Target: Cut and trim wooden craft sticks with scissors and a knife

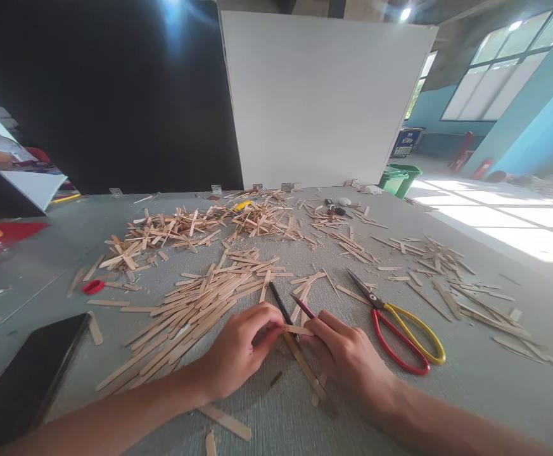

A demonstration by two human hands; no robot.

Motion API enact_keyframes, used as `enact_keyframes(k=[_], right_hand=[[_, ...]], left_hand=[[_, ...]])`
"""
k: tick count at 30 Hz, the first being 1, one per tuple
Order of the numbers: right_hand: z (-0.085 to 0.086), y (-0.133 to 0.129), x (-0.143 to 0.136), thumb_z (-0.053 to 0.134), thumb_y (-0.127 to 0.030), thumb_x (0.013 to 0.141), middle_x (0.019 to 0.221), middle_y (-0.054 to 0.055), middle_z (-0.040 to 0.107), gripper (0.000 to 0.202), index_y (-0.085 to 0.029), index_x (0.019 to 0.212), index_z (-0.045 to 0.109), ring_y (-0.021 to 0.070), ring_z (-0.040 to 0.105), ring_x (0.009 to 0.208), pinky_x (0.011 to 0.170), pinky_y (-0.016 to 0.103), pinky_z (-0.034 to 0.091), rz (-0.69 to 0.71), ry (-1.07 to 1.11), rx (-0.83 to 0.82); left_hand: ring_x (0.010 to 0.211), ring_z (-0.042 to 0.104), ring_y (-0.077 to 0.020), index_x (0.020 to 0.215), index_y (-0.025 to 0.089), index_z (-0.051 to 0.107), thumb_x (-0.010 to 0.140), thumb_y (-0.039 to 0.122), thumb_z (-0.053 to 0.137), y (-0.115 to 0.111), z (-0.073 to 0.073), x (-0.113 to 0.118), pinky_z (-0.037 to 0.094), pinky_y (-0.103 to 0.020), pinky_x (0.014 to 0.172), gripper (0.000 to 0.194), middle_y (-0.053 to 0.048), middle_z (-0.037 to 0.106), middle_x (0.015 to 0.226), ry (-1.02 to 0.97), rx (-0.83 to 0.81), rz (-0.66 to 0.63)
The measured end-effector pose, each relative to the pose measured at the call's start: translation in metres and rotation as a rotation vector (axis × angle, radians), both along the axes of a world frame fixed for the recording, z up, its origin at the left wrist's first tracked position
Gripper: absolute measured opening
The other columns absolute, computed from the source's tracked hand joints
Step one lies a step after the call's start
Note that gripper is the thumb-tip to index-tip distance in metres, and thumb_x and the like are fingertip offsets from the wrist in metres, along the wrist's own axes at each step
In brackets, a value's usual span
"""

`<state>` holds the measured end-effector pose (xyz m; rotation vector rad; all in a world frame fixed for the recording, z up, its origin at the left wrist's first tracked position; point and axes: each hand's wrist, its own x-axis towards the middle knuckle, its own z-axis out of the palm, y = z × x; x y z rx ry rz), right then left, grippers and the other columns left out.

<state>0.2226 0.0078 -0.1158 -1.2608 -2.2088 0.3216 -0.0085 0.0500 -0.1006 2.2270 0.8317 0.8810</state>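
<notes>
My left hand (252, 339) is closed, its thumb and forefinger pinching one end of a short wooden craft stick (298, 330). The stick's other end meets the fingers of my right hand (345, 351), which are curled around a slim pinkish pencil (303, 306) with its dark tip pointing up and left. Just beyond the held stick, a black pen-like rod (280, 300) lies at a slant. Under both hands runs a longer wooden strip (307, 367), flat on the table. To the right of my right hand rest scissors (375, 304) with one red and one yellow handle, blades apart.
A fanned pile of craft sticks (204, 301) lies beyond my left hand, with tangled heaps (261, 218) farther back. More sticks (485, 310) scatter at right. A black phone-like slab (29, 367) and red ring (93, 287) are at left. Upright panels (324, 101) close the back.
</notes>
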Motion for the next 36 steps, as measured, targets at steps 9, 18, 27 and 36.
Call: enact_keyframes(k=[9,18,27,36], right_hand=[[-0.0006,0.0014,-0.0004,0.033,-0.034,0.114,0.087,0.004,0.062,0.039,-0.020,0.095,0.064,0.0166,0.061,0.062,0.057,0.029,0.051,0.004,-0.025,-0.025],[0.0002,0.0000,-0.0010,0.030,-0.034,0.115,0.085,0.004,0.062,0.044,-0.019,0.094,0.066,0.0165,0.062,0.062,0.058,0.029,0.052,0.008,-0.010,-0.023],[-0.0014,0.0031,-0.0019,0.043,-0.026,0.110,0.088,0.005,0.067,0.026,-0.020,0.100,0.066,0.0187,0.067,0.069,0.061,0.030,0.054,-0.089,0.143,-0.005],[-0.0012,-0.0044,0.0000,0.038,-0.018,0.109,0.098,0.007,0.072,0.042,-0.022,0.147,0.054,0.0162,0.071,0.075,0.069,0.028,0.060,0.037,0.279,0.019]], left_hand=[[0.078,0.057,-0.0153,0.098,0.023,0.054,0.108,0.019,0.043,-0.0014,0.0004,0.0009,0.045,-0.026,0.071,0.016,-0.001,0.061,0.092,0.084,-0.042,-0.020],[0.076,0.054,-0.0153,0.096,0.024,0.050,0.110,0.023,0.038,-0.0015,0.0004,-0.0010,0.043,-0.027,0.070,0.018,0.000,0.058,0.089,0.116,-0.076,-0.034],[0.101,0.071,-0.0215,0.115,0.024,0.065,0.108,0.024,0.045,-0.0004,0.0002,0.0015,0.049,-0.031,0.086,0.022,-0.006,0.075,0.109,0.114,-0.170,-0.089],[0.051,0.050,-0.0117,0.110,0.023,0.049,0.112,0.047,0.036,0.0061,0.0046,0.0003,0.040,-0.024,0.051,0.027,0.002,0.066,0.078,-0.089,-0.410,0.052]])
